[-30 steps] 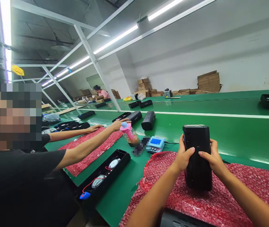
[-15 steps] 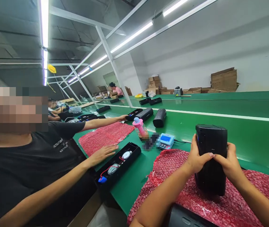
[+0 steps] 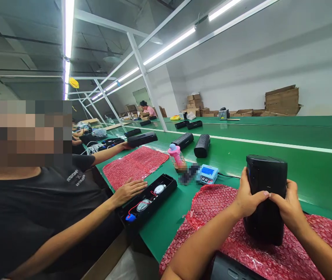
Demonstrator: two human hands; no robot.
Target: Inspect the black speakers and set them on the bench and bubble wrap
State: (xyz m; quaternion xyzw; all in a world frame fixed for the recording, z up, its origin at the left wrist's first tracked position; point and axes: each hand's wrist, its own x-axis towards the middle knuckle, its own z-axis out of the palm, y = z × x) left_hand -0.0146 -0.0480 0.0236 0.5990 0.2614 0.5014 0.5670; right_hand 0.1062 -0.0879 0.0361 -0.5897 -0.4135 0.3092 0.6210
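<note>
A black speaker housing (image 3: 266,175) stands upright on red bubble wrap (image 3: 212,202) in front of me. My left hand (image 3: 249,194) grips its left side and my right hand (image 3: 290,200) its right side. Both thumbs meet on the near face, while the other fingers wrap round the sides and are partly hidden. Close to my body, at the bottom edge, lies another dark casing (image 3: 236,268), partly cut off by the frame.
A co-worker at left rests one hand (image 3: 131,190) by an open speaker shell (image 3: 151,200) and holds a black casing (image 3: 142,139) in the other. A pink-topped bottle (image 3: 177,157) and a blue tester (image 3: 208,174) stand between us. Speakers (image 3: 202,146) lie on the green belt.
The co-worker's far hand has lifted a black casing off the belt and drawn it leftward. My hands keep the same hold on the upright speaker housing; the view has shifted slightly.
</note>
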